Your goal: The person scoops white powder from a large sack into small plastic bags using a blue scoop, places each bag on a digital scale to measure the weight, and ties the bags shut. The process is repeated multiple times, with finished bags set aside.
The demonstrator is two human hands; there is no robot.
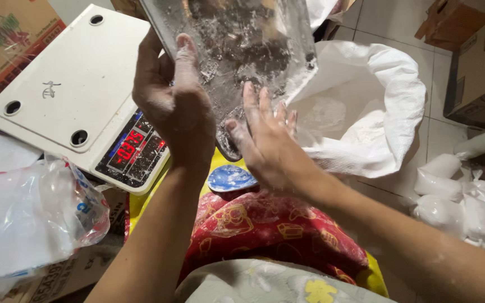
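Pale tiled floor (439, 120), grout lines visible, carries most of the load.

- Large white woven sack (377, 112) stands open on the tiles, rim rolled down, white powder inside.
- Just right of it, a heap of small filled clear bags (467, 202) of white powder, touching one another.
- Brown cardboard boxes (475, 62) along the upper right edge, one open at the top.
- Left side: white digital scale (68, 84), red digits lit, flat platform bare; what it rests on is hidden.
- Below the scale, crumpled clear plastic bags (35, 219) on another cardboard box (63, 278).
- A printed carton (12, 39) sits at the upper left corner.
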